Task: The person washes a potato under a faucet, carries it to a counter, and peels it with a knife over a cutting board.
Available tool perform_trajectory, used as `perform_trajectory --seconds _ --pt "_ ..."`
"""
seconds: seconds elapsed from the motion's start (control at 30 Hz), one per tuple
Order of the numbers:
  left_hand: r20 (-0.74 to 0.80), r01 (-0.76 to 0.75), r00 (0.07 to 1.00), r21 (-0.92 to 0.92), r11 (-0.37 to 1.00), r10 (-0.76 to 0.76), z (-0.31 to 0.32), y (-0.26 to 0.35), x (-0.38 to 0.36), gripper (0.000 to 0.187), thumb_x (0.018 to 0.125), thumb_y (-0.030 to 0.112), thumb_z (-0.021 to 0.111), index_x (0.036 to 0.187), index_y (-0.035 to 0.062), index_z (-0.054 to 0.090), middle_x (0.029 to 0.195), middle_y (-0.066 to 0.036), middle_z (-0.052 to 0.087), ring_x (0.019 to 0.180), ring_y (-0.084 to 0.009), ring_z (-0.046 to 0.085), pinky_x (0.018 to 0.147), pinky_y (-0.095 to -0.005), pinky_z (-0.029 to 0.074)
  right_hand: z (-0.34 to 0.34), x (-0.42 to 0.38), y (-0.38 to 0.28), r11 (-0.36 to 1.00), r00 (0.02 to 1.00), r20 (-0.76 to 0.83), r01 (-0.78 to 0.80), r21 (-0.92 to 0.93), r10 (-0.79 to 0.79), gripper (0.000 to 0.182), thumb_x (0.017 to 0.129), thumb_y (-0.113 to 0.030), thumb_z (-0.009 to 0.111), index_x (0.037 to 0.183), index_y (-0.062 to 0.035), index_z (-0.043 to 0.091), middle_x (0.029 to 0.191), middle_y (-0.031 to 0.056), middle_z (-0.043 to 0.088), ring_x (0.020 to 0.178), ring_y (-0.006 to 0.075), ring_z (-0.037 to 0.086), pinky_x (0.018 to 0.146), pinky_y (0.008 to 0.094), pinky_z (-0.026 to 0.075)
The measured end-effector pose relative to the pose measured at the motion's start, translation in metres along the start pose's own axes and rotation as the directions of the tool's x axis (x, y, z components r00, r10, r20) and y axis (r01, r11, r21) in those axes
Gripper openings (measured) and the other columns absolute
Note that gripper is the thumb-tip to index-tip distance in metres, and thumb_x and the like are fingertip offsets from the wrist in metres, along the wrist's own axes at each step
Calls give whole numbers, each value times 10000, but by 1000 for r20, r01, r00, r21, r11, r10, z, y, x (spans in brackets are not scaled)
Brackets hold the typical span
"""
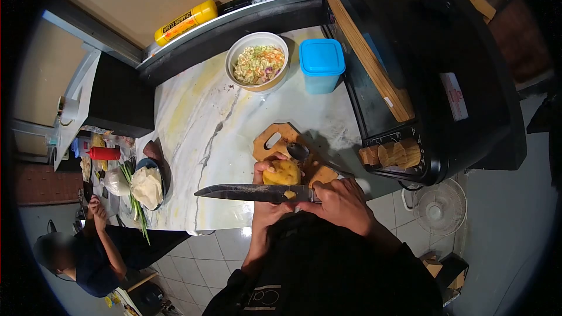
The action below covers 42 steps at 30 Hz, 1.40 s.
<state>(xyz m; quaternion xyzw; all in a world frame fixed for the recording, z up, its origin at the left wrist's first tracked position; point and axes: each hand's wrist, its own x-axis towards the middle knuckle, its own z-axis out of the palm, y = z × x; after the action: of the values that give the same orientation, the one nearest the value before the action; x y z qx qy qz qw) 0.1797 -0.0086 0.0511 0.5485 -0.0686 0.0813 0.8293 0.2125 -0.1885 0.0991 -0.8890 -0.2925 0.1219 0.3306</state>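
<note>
My left hand [270,213] is wrapped round a yellow, partly peeled potato [282,173], its thumb and fingers showing at the potato's left side. In my right hand [345,206] is the handle of a large kitchen knife [243,192]. The wide dark blade points left and passes across the near side of the potato, hiding part of my left hand. A small yellow piece [289,194] sticks to the blade. Just beyond lies a wooden cutting board [260,148] with a cut-out grip hole, and a dark spoon [298,151] rests over it.
A bowl of shredded vegetables [257,64] and a blue-lidded container [322,61] stand at the back of the marble-look table [193,123]. A black oven [433,52] fills the right. Leftward are green onions [137,205], a red bottle [105,153] and another person [96,263].
</note>
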Motion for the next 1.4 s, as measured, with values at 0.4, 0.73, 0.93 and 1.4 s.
perform_trajectory --seconds 0.4,0.73,0.93,1.4 --pt "-55 32 998 -87 996 -37 3 -2 -1 861 637 317 913 1220 127 308 1309 -160 378 1056 -281 607 862 -359 556 -2 1 0 999 999 17 43 0 -43 548 864 -547 639 697 -26 619 556 150 600 552 322 652 571 426 536" --pt "-40 84 995 -132 988 -90 6 2 -2 1033 491 305 963 1273 144 308 1339 -135 377 1070 -276 607 861 -362 560 1 0 5 996 996 9 89 9 -89 573 860 -555 641 645 -26 604 527 146 576 542 322 644 542 420 520" --pt "-33 51 998 -117 992 -56 1 -2 -3 1012 505 302 957 1264 144 308 1316 -135 375 1063 -269 606 857 -354 563 -5 1 -2 999 997 67 34 12 -35 557 855 -542 654 659 -23 619 543 152 594 540 322 645 543 417 522" --pt "-47 51 997 -129 990 -57 1 -3 -2 973 509 313 958 1230 138 328 1292 -145 386 1036 -275 606 853 -381 564 -1 -1 1 998 998 40 49 -26 -48 568 855 -558 646 654 -28 607 531 145 573 532 311 635 538 413 517"
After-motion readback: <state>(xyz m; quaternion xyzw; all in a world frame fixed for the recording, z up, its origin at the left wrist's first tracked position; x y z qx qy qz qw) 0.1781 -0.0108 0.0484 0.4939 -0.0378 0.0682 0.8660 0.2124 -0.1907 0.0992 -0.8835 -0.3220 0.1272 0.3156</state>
